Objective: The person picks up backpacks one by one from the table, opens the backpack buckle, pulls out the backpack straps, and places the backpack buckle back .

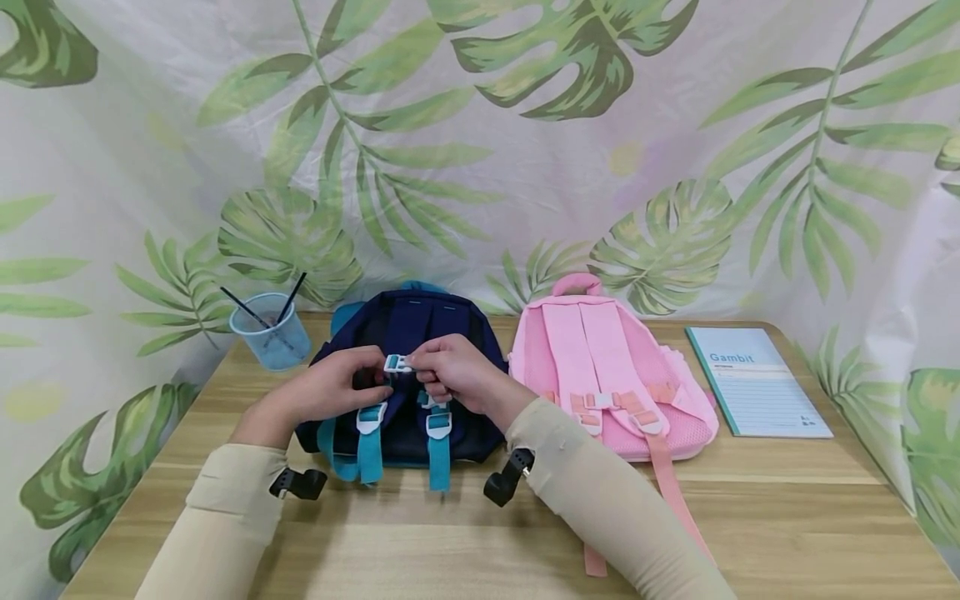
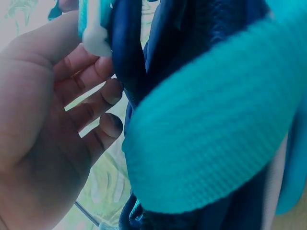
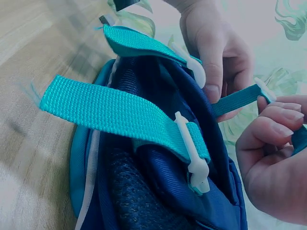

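A blue cup (image 1: 281, 352) stands leftmost. My left hand (image 1: 324, 386) half-curls at the white buckle (image 1: 396, 363); whether it grips, I cannot tell. The buckle is over the navy backpack (image 1: 405, 321), its right end pinched by my right hand (image 1: 461, 369). Then come a pink backpack (image 1: 573, 350) and a notebook (image 1: 761, 396).

Head view: we look forward and down, farther off. Wrist views: we look close-up, both sharing the navy backpack (image 1: 406, 410).
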A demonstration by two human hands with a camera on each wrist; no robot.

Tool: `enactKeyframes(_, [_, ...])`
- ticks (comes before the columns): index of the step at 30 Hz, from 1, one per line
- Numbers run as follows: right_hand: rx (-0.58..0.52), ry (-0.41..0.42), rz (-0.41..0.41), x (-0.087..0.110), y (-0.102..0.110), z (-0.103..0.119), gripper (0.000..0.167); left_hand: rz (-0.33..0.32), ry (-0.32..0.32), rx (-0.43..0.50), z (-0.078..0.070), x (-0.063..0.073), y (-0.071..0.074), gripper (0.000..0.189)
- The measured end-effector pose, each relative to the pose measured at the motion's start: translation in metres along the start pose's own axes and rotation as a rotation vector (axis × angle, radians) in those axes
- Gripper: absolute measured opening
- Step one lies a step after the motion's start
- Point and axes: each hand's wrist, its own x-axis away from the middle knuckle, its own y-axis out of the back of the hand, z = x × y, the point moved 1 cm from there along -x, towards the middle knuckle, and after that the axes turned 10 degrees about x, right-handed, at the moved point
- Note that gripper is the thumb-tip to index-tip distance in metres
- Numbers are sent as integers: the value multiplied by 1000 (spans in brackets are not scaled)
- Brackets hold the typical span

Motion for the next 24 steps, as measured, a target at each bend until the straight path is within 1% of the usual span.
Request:
enactKeyframes(5, [9, -1, -4, 1, 0, 0, 17, -3, 9, -21, -1, 2, 0, 15])
enactKeyframes(7, [17, -2, -2, 1, 0, 0, 18, -13, 17, -12, -2, 3, 0, 14])
enactKeyframes(9, [34, 0, -4, 2, 1, 1, 19, -31, 25, 22, -4, 4, 2, 19])
enactKeyframes(12, [55, 7, -4, 2, 1, 1, 20, -68, 19, 99, -9, 4, 4, 31])
enactKeyframes(15, [82, 19, 0, 3, 2, 0, 20, -87, 3, 145, -14, 4, 6, 31])
enactKeyframes(17, [98, 33, 5, 4, 3, -1, 21, -92, 2, 142, -17, 5, 8, 28])
enactKeyframes(20, [126, 48, 20, 4, 7, -4, 24, -91, 19, 126, -20, 6, 9, 24])
enactKeyframes(24, [173, 53, 35, 3, 15, -8, 27, -96, 40, 135, -19, 7, 10, 25])
